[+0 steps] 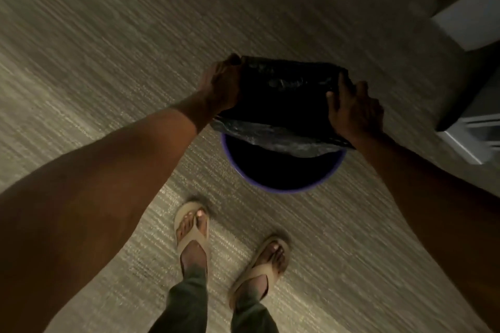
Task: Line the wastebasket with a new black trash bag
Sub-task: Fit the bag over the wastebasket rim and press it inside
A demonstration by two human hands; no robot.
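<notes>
Both hands grip a crinkled, glossy black trash bag (281,100), the left hand (220,89) and right hand (354,113) at opposite sides, stretching it above the purple-rimmed wastebasket (281,186) on the carpet (108,48).

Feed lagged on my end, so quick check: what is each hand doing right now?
Left hand: closed on the left edge of the black trash bag.
Right hand: gripping the bag's right edge, above the wastebasket.
</notes>
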